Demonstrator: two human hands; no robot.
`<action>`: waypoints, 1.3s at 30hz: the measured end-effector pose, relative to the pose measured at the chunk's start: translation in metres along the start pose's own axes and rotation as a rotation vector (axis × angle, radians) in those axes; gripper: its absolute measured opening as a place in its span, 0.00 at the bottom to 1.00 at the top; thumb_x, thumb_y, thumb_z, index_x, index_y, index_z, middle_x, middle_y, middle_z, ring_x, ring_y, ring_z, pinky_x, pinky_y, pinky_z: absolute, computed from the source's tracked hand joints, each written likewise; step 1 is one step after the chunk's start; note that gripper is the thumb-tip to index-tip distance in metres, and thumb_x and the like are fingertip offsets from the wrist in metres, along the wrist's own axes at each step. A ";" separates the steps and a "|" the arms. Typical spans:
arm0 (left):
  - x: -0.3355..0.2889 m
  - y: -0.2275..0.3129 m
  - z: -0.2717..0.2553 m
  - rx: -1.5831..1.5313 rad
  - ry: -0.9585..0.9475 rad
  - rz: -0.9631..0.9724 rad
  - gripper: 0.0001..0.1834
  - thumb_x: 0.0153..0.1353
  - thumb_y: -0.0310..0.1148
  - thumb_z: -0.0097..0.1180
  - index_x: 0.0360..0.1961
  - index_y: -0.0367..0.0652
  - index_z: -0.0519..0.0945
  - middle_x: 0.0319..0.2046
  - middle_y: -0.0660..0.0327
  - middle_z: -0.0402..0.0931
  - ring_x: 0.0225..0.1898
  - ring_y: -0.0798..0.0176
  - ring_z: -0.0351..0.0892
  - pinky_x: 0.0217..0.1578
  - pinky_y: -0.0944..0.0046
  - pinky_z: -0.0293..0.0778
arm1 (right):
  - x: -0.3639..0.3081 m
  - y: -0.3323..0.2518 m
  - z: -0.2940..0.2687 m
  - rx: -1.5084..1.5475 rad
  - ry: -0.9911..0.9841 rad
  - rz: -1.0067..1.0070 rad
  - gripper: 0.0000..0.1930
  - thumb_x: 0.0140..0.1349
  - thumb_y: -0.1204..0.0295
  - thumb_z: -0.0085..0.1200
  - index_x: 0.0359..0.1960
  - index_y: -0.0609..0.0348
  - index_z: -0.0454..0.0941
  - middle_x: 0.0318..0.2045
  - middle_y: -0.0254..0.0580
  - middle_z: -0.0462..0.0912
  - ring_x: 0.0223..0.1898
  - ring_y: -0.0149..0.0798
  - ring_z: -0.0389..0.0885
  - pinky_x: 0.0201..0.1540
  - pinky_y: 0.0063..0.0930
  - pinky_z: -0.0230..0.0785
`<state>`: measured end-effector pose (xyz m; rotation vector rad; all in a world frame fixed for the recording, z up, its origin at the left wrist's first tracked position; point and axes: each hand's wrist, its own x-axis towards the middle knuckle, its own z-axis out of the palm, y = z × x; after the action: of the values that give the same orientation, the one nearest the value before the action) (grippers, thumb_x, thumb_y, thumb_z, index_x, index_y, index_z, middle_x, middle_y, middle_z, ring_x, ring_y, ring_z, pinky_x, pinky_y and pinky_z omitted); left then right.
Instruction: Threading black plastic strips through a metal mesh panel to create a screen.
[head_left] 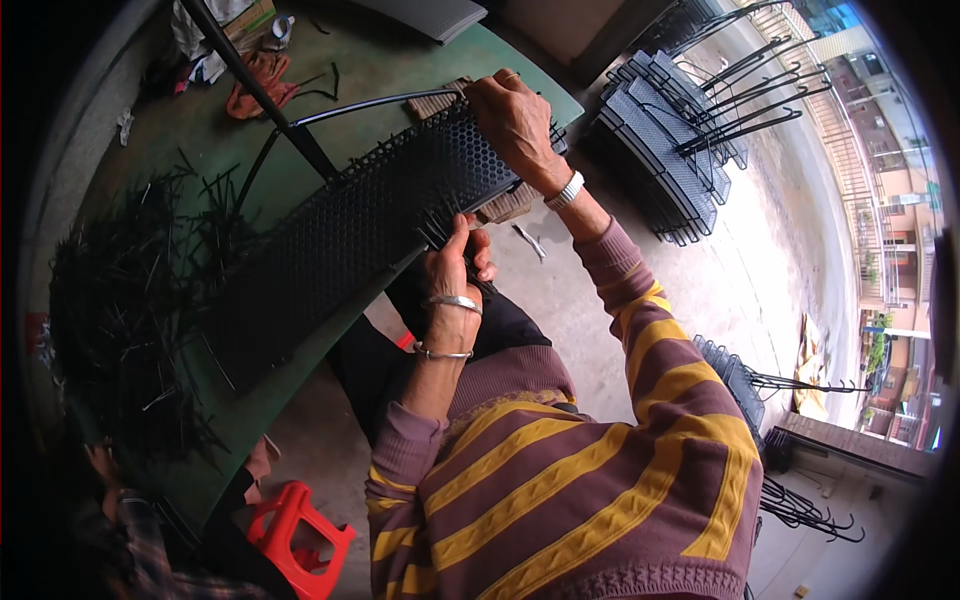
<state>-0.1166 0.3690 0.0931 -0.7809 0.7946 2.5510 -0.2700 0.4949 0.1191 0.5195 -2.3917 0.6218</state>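
Note:
A long black panel (335, 232) with a honeycomb of holes lies slantwise across the green table and juts past its near edge. My left hand (455, 262) is closed round a bunch of thin black strips (437, 228), their ends fanning over the panel's near edge. At the panel's far right end is my right hand (512, 125), fingers bent down and pinched together at the rim. What those fingertips hold is hidden beneath the hand. A curved black rod (370, 101) runs from the panel's far edge toward a dark post.
Loose black strips (120, 300) are heaped on the table (300, 350) at left. Stacked black mesh panels with hooked rods (660, 140) stand on the floor at right. A red stool (300, 540) is at lower left, beside another person's checked sleeve (150, 545).

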 end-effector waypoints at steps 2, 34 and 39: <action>-0.001 0.001 -0.001 0.003 -0.037 0.015 0.13 0.69 0.41 0.53 0.44 0.43 0.74 0.24 0.64 0.70 0.19 0.72 0.60 0.20 0.71 0.58 | 0.002 -0.001 0.006 -0.014 0.068 0.018 0.04 0.57 0.72 0.55 0.32 0.56 0.77 0.30 0.47 0.77 0.29 0.52 0.78 0.30 0.44 0.69; -0.007 0.007 0.002 0.210 -0.127 -0.028 0.16 0.68 0.43 0.54 0.48 0.42 0.78 0.31 0.55 0.82 0.21 0.73 0.70 0.16 0.75 0.60 | -0.033 -0.019 -0.052 0.968 -0.705 0.470 0.12 0.65 0.67 0.54 0.39 0.66 0.79 0.28 0.34 0.80 0.30 0.26 0.79 0.37 0.19 0.73; 0.002 0.002 -0.003 0.109 -0.108 -0.008 0.17 0.69 0.46 0.52 0.49 0.45 0.76 0.38 0.52 0.83 0.26 0.69 0.75 0.21 0.71 0.68 | -0.026 -0.018 -0.061 1.071 -0.645 0.526 0.11 0.67 0.68 0.53 0.39 0.66 0.78 0.28 0.37 0.81 0.31 0.29 0.81 0.37 0.20 0.75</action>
<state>-0.1179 0.3657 0.0901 -0.6062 0.8847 2.4948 -0.2136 0.5188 0.1509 0.5494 -2.5957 2.3101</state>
